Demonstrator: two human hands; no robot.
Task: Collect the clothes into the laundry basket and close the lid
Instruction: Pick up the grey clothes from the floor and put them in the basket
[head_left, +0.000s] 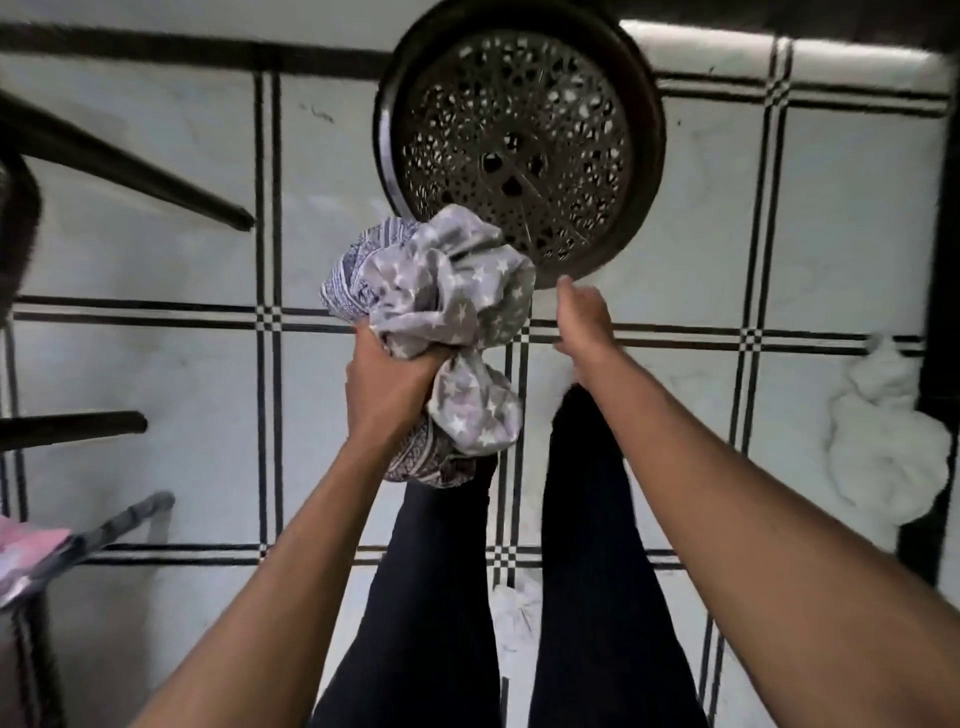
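A round dark brown laundry basket (647, 135) stands on the tiled floor ahead of me, and its perforated lid (519, 140) sits on top. My left hand (387, 384) is shut on a bundle of clothes (441, 306): a grey cloth with white stars wrapped with a blue-and-white patterned one. The bundle hangs just in front of the basket's near edge. My right hand (584, 317) reaches toward the basket's near rim with fingers apart, holding nothing. A white garment (883, 441) lies crumpled on the floor at the right.
Dark chair legs (130, 171) cross the left side. A drying rack (83, 545) with a pink cloth (26, 556) stands at the lower left. Dark furniture (943, 260) edges the right. Another white cloth (514, 613) lies between my legs.
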